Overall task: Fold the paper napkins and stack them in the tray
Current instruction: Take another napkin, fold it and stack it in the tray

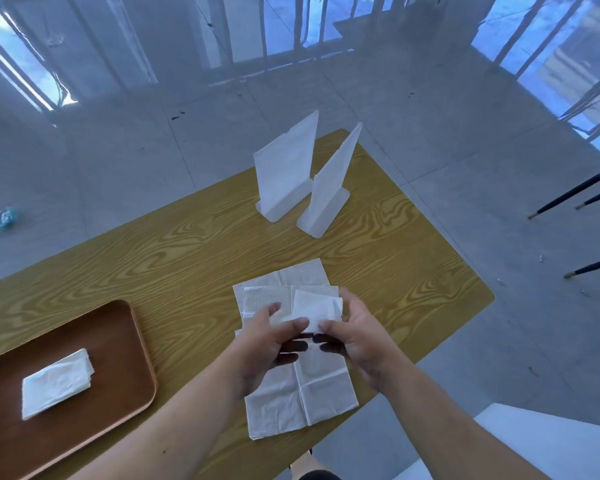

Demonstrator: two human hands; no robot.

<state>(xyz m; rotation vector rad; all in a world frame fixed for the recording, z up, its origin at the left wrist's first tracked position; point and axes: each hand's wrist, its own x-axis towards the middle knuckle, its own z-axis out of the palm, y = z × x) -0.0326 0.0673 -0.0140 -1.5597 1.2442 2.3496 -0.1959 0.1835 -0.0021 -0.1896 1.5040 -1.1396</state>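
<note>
A small folded white napkin is held a little above the table, pinched between my left hand and my right hand. Beneath the hands lie unfolded white napkins, overlapping each other on the yellow wood-grain table; their middle is hidden by my fingers. At the lower left, a brown wooden tray holds a folded napkin.
Two upright white napkin holders stand at the far side of the table, one left of the other. Black chair legs show at the right over the grey tiled floor. A white surface sits at the lower right.
</note>
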